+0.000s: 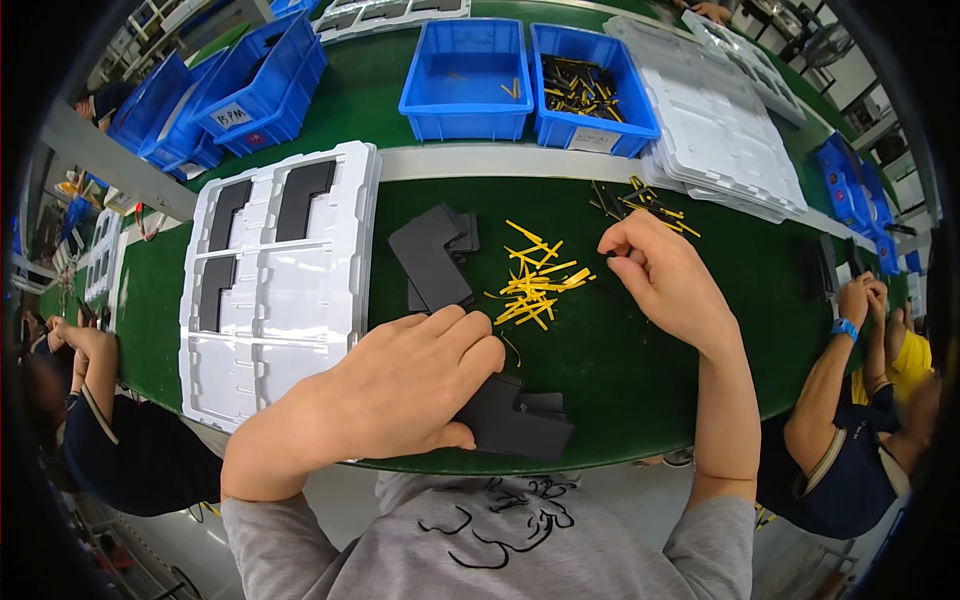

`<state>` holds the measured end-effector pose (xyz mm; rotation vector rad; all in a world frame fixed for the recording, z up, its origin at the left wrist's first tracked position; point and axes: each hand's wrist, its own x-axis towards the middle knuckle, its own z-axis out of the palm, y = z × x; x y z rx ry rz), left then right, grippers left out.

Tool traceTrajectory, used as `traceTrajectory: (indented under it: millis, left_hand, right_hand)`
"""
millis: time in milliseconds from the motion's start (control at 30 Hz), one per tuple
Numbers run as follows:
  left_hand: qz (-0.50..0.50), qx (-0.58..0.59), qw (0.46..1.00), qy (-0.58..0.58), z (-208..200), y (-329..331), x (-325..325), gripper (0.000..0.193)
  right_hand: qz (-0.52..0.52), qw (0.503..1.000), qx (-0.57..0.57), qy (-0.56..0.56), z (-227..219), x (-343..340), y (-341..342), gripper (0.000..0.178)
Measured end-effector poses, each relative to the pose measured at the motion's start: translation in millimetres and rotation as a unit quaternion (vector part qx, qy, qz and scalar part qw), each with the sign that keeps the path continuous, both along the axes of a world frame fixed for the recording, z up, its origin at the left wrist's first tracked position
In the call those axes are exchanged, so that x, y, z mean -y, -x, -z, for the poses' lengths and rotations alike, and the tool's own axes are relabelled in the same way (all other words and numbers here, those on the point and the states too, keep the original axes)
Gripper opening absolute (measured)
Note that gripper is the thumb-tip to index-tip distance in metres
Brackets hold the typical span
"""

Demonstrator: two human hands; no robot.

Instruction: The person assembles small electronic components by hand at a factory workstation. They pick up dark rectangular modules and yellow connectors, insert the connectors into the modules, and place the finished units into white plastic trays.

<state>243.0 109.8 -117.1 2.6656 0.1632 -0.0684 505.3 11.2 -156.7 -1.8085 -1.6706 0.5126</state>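
Observation:
My left hand point(400, 375) is closed at the left end of a near stack of black L-shaped pieces point(520, 425), its thumb along their edge and its fingertips hidden. Just beyond its knuckles lies another loose stack of black L-shaped plates point(430, 258). My right hand point(665, 275) is raised to the right, thumb and forefinger pinched on a small dark bit point(611, 255), too small to make out. Between the hands, a heap of thin yellow strips point(540, 285) lies on the green table. Three black L-shaped pieces point(305, 200) sit in compartments of the white plastic tray point(300, 345) at left.
Black and yellow strips point(645, 205) lie beyond my right hand. Across a pale rail stand a blue bin point(465, 125) with few strips and another blue bin point(640, 130) full of them. White trays point(715, 120) are stacked at far right. Other people work at both sides.

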Motion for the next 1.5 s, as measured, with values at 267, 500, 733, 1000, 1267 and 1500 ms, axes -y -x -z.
traceTrajectory:
  millis: [267,500,733,1000,1267,1500]
  left_hand:
    - [-0.197,0.067,0.833,0.512,34,-17,-7,0.016]
    - [-0.281,0.160,0.858,0.399,49,-36,7,0.015]
    - [-0.278,0.193,0.866,0.369,50,-39,9,0.014]
    - [-0.281,0.170,0.875,0.356,48,-38,8,0.015]
    - [-0.258,0.169,0.890,0.336,50,-36,5,0.022]
    - [-0.244,0.161,0.900,0.323,48,-35,2,0.035]
  right_hand:
    - [0.007,0.929,-0.370,0.002,2,-7,31,0.017]
    - [0.018,0.903,-0.423,-0.070,2,-5,52,0.007]
    - [0.043,0.940,-0.332,-0.069,7,-5,56,0.008]
    - [0.046,0.947,-0.312,-0.062,9,-6,57,0.008]
    - [0.048,0.912,-0.406,0.041,10,-9,50,0.011]
    - [0.010,0.892,-0.451,0.030,20,-12,45,0.016]
